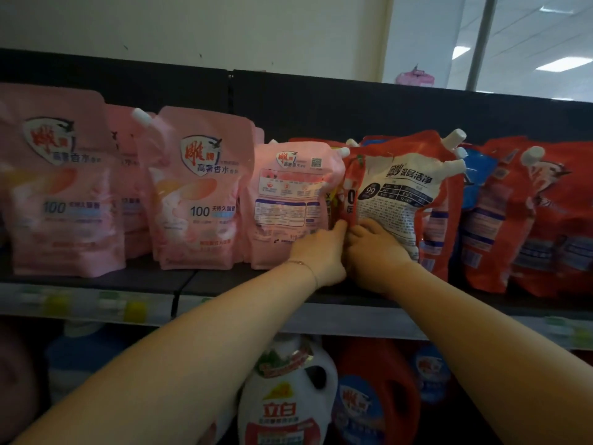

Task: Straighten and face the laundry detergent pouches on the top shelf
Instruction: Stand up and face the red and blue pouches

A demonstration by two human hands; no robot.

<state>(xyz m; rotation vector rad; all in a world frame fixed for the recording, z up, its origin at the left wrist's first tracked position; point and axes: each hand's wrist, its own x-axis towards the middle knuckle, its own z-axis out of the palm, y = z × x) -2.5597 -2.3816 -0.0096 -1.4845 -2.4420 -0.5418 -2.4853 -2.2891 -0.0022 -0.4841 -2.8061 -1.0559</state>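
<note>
Leaning to the right with its printed white back panel outward, the red-and-white pouch [398, 194] stands near the middle of the top shelf [96, 279], white spout cap at its upper right. The left hand [321, 252] meets its lower left edge, fingers [340, 225] curled onto the red side seam and gripping it. The right hand [375, 248] lies just beside, touching the left, its bent fingers on the bottom of the white panel; whether they grasp or only press cannot be told. A thin bracelet [303, 263] circles the left wrist. Right next to the pouch on its left, a pink pouch [288, 203] also shows its back. Further left, two larger pink pouches [199, 194] face forward. On the right, more red pouches [552, 220] slump at angles. Below the shelf's price strip [96, 303] stand a white jug [285, 396] and a red jug [378, 396].
</note>
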